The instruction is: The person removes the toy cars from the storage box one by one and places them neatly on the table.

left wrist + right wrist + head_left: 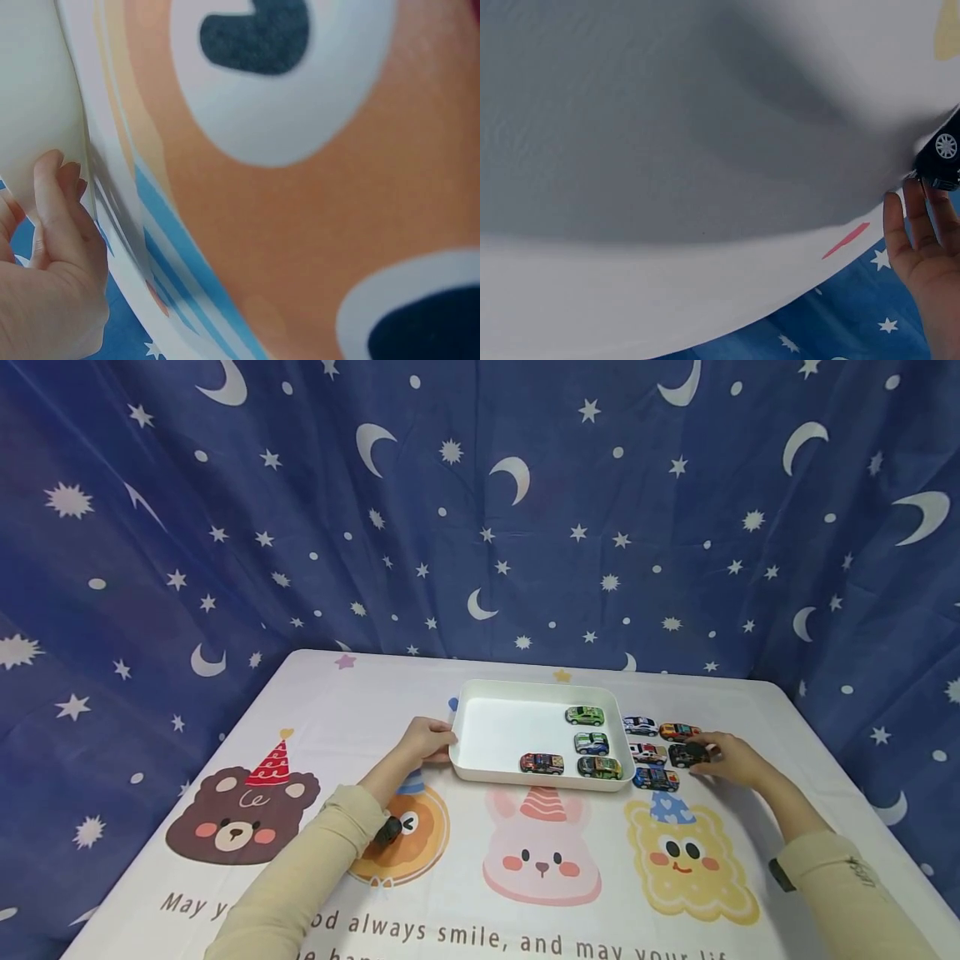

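Observation:
A white rectangular tray point(495, 727) lies on the table with several small toy cars at its right side, among them a green car point(584, 716) and a red-and-black car point(542, 764). My left hand point(427, 739) grips the tray's left wall, its fingers point(56, 202) against the outside. Right of the tray, my right hand point(731, 760) pinches the end of a black toy car point(682, 755). That car's wheel shows in the right wrist view, beside the fingertips. Close by stand an orange car point(678, 732), a white car point(641, 726) and a blue car point(656, 778).
A white tablecloth point(450, 902) printed with cartoon faces and lettering covers the table. Behind it hangs a dark blue curtain point(420, 518) with moons and stars. Another white-and-red car point(647, 753) stands close against the tray's right wall.

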